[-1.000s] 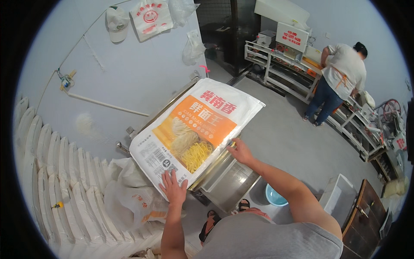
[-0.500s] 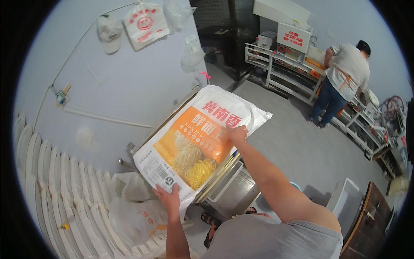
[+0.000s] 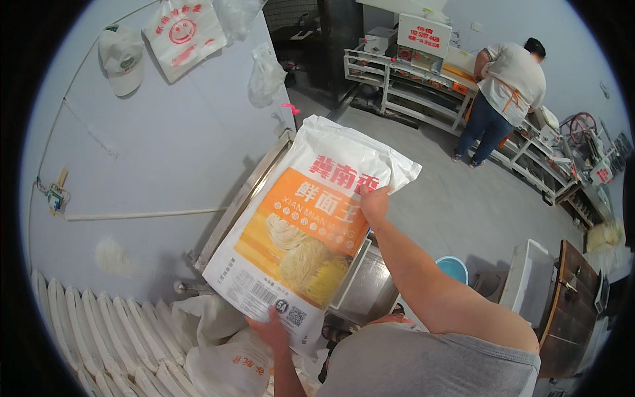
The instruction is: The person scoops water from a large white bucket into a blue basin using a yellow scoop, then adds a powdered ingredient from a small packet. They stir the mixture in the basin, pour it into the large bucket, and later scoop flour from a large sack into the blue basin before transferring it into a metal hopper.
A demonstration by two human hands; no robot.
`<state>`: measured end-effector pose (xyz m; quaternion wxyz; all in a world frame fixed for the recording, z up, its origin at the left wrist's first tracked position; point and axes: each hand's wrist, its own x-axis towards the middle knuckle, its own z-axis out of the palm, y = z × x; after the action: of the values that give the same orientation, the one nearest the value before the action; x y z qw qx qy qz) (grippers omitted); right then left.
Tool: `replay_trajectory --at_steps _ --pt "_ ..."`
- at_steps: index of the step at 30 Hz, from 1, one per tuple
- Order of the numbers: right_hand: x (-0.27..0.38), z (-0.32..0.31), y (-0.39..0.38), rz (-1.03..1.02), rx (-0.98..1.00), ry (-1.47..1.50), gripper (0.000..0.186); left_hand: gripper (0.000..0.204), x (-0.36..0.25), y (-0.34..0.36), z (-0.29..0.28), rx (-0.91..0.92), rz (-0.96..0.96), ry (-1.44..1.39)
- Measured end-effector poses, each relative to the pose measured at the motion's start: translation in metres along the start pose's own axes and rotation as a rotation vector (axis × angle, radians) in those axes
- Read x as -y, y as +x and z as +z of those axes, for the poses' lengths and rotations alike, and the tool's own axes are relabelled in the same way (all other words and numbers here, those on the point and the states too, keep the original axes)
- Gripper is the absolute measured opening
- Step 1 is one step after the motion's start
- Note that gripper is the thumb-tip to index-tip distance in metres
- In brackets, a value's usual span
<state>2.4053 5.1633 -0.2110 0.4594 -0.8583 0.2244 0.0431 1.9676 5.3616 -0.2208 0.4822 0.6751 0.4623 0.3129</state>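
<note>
A large white flour sack (image 3: pixel 325 153) with an orange panel and a picture of noodles lies tilted in front of me, its printed face up. My right hand (image 3: pixel 375 202) is closed on the sack's upper right edge. At the near left corner my left hand (image 3: pixel 271 329) grips the lower end, some of its fingers hidden by the sack. Underneath shows part of a metal bin (image 3: pixel 253 187), with its long edge along the wall. A whitish plastic bag (image 3: pixel 228 360) with orange print sits next to my left hand.
Rows of stacked white sacks (image 3: pixel 119 331) fill the lower left. A person (image 3: pixel 512 83) in a light shirt stands at a machine bench (image 3: pixel 423 99), back toward me. To the right are a blue basin (image 3: pixel 453 270), a white tub (image 3: pixel 529 278) and a brown board (image 3: pixel 572 304).
The flour sack has come nearer to me and looks larger, held by both hands. My view has shifted, bringing the blue basin into sight. The other person stays at the bench.
</note>
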Motion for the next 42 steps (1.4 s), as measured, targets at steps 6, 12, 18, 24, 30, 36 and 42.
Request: replay_trajectory --at_steps 6,12,18,24,30,36,42 --pt "-0.002 0.003 0.005 0.010 -0.005 -0.022 0.092 0.059 0.001 0.037 -0.009 0.053 -0.172 -0.143" --pt "0.003 0.005 0.004 0.006 -0.008 0.001 0.094 0.052 0.040 0.133 -0.016 0.072 -0.094 -0.253" --pt "0.003 0.014 0.001 -0.027 -0.077 -0.040 0.085 0.074 0.033 0.223 -0.023 -0.089 -0.168 0.105" --pt "0.008 0.015 -0.001 -0.056 -0.089 -0.106 0.078 0.085 0.053 0.239 -0.032 -0.165 -0.141 0.263" --pt "-0.003 0.014 0.010 -0.058 -0.111 -0.135 0.079 0.083 0.033 0.224 -0.021 -0.121 -0.207 0.041" --pt "-0.006 0.018 0.015 -0.073 -0.124 -0.143 0.080 0.079 0.030 0.220 -0.022 -0.114 -0.213 0.002" --pt "-0.007 0.027 0.015 -0.107 -0.122 -0.157 0.081 0.085 0.046 0.222 -0.043 -0.082 -0.031 0.128"
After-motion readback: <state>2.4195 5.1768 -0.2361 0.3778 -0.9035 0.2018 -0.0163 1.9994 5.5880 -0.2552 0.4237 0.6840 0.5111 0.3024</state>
